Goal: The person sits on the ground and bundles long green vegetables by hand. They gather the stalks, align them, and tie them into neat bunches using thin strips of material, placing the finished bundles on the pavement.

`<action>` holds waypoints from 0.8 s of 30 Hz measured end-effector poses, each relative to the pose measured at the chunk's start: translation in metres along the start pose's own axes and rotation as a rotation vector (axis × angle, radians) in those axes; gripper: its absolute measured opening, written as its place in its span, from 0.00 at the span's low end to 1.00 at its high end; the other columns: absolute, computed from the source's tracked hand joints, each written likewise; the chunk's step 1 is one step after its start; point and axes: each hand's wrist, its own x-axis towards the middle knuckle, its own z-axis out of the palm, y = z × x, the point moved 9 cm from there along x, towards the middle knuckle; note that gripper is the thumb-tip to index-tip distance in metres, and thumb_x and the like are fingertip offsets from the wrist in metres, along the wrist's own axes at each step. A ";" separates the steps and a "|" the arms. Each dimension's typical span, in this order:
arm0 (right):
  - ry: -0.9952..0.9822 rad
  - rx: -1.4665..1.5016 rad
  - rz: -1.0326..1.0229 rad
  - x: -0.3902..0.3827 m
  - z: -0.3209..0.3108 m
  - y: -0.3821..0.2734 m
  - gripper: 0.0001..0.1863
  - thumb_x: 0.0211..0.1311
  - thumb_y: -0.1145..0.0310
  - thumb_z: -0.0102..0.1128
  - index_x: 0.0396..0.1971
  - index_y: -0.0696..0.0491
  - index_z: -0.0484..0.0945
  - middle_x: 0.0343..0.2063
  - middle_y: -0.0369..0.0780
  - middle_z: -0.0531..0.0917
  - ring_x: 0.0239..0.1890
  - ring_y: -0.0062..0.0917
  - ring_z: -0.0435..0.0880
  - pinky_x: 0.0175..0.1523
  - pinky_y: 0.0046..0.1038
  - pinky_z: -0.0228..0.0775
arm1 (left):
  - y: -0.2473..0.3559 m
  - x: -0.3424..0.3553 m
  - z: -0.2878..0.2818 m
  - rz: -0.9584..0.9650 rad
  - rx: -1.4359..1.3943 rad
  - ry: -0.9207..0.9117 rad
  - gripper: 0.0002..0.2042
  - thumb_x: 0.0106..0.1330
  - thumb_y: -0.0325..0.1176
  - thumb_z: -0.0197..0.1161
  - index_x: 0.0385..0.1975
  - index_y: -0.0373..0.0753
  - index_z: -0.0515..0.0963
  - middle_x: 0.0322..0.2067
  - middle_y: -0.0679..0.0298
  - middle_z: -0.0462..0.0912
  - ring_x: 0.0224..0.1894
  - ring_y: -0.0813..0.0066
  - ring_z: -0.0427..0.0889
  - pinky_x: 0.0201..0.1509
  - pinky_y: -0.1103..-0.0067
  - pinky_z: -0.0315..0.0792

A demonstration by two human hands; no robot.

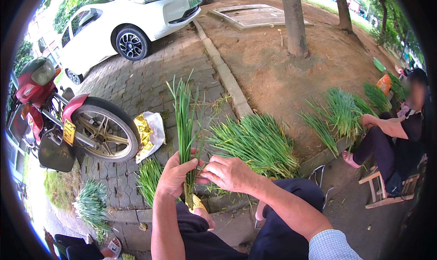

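An upright bunch of long green chives (183, 119) is in my left hand (175, 174), whose fingers wrap round its lower stems. The leaf tips point away from me and the pale stem ends hang below the hand. My right hand (231, 173) is beside the bunch, its thumb and fingers pinched together at the stems. Whatever lies between those fingertips is too small to make out. Just beyond my right hand a large heap of chives (257, 146) lies on the ground. A smaller pile (149, 180) lies left of my left hand, partly hidden by it.
A red motorcycle (102, 128) stands at left, near a crumpled gold and silver sheet (150, 135). Behind is a white car (132, 18). At right a person (391, 132) sits on a wooden stool (387, 191), handling chives (341, 109). More chives (92, 205) lie at left.
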 end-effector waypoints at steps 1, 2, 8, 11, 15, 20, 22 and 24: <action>-0.020 -0.016 0.011 -0.001 0.002 0.001 0.06 0.57 0.67 0.61 0.30 0.53 0.78 0.26 0.37 0.77 0.24 0.32 0.80 0.27 0.31 0.73 | -0.001 0.000 -0.001 -0.004 0.020 0.002 0.19 0.63 0.26 0.56 0.53 0.32 0.63 0.35 0.58 0.76 0.33 0.67 0.81 0.32 0.71 0.83; -0.041 -0.032 0.022 -0.001 0.003 0.003 0.06 0.57 0.67 0.61 0.29 0.53 0.77 0.25 0.37 0.77 0.24 0.32 0.80 0.27 0.31 0.72 | -0.002 0.000 -0.002 -0.008 0.032 0.014 0.19 0.62 0.26 0.56 0.53 0.32 0.63 0.35 0.57 0.76 0.32 0.67 0.81 0.31 0.71 0.82; -0.053 0.157 0.064 -0.001 -0.001 0.007 0.08 0.57 0.66 0.62 0.26 0.56 0.77 0.22 0.41 0.78 0.22 0.34 0.79 0.25 0.30 0.68 | 0.000 -0.003 -0.004 -0.012 0.096 0.029 0.18 0.63 0.27 0.56 0.52 0.32 0.64 0.34 0.54 0.77 0.28 0.68 0.81 0.25 0.75 0.78; -0.090 0.257 0.106 0.001 0.001 0.012 0.10 0.58 0.65 0.62 0.26 0.57 0.77 0.18 0.41 0.78 0.18 0.29 0.78 0.23 0.29 0.66 | 0.000 -0.004 -0.006 -0.011 0.099 0.040 0.17 0.64 0.27 0.56 0.51 0.33 0.64 0.33 0.54 0.77 0.26 0.68 0.80 0.24 0.76 0.76; -0.270 0.455 0.391 -0.004 0.010 0.015 0.12 0.59 0.64 0.60 0.26 0.59 0.78 0.17 0.45 0.79 0.17 0.29 0.76 0.25 0.29 0.65 | 0.001 -0.003 -0.013 0.033 0.111 0.099 0.15 0.64 0.27 0.55 0.50 0.35 0.65 0.32 0.55 0.77 0.24 0.67 0.80 0.24 0.76 0.76; -0.336 0.454 0.365 -0.008 0.014 0.012 0.12 0.58 0.65 0.61 0.27 0.60 0.78 0.15 0.44 0.77 0.16 0.27 0.75 0.24 0.28 0.65 | 0.009 -0.003 -0.012 0.090 0.095 0.123 0.15 0.65 0.27 0.54 0.51 0.34 0.64 0.32 0.55 0.77 0.25 0.71 0.78 0.25 0.77 0.75; -0.367 0.462 0.381 -0.009 0.017 0.010 0.11 0.58 0.65 0.61 0.27 0.59 0.78 0.15 0.44 0.77 0.16 0.26 0.74 0.24 0.28 0.64 | 0.010 -0.002 -0.014 0.106 0.059 0.125 0.15 0.65 0.27 0.54 0.51 0.35 0.65 0.32 0.56 0.77 0.24 0.71 0.78 0.25 0.77 0.75; -0.391 0.462 0.372 -0.010 0.019 0.008 0.11 0.58 0.65 0.61 0.28 0.59 0.78 0.14 0.44 0.76 0.16 0.26 0.74 0.24 0.28 0.64 | 0.010 -0.003 -0.016 0.093 0.046 0.131 0.15 0.66 0.27 0.54 0.52 0.35 0.65 0.31 0.57 0.77 0.24 0.71 0.79 0.26 0.77 0.75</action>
